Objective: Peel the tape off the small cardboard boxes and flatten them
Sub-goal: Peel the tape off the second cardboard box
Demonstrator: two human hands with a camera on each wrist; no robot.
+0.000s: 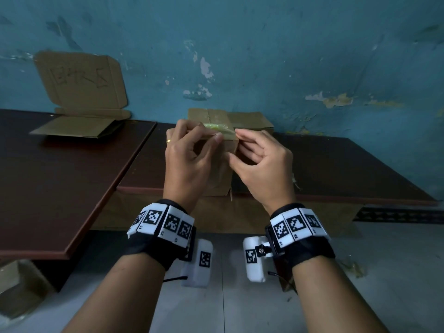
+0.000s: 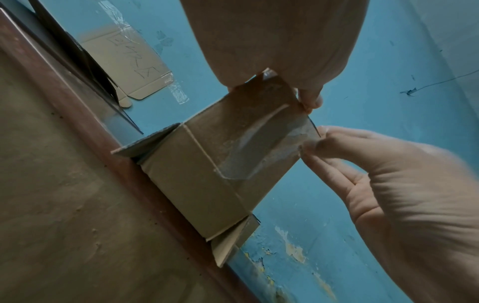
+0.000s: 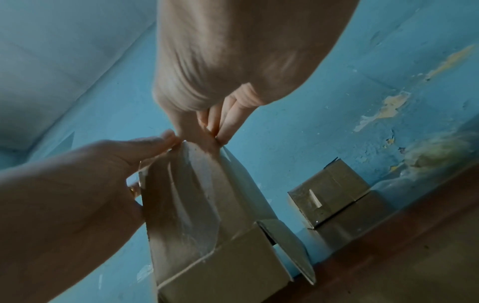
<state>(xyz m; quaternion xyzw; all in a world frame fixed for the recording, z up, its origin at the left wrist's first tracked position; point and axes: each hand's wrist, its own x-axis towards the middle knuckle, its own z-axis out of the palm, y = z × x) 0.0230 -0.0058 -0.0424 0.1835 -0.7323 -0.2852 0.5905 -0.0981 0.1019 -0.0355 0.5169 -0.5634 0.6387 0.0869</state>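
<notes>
A small brown cardboard box (image 1: 219, 175) stands upright at the front edge of the dark table (image 1: 336, 169), its bottom flaps splayed out. A strip of clear tape (image 2: 256, 149) runs down its near face and is partly lifted at the top. My left hand (image 1: 211, 138) pinches the box's top edge (image 2: 309, 100). My right hand (image 1: 240, 135) pinches the loose upper end of the tape (image 3: 186, 194) beside it, thumb and fingers pressed together (image 3: 215, 133). The two hands' fingertips almost touch above the box (image 3: 207, 256).
Two more taped boxes (image 1: 230, 118) are stacked against the blue wall behind (image 3: 332, 194). Flattened cardboard (image 1: 79, 127) lies on a second dark table (image 1: 60, 176) at the left. A cardboard sheet with writing (image 1: 79, 80) hangs on the wall. Grey tiled floor lies below.
</notes>
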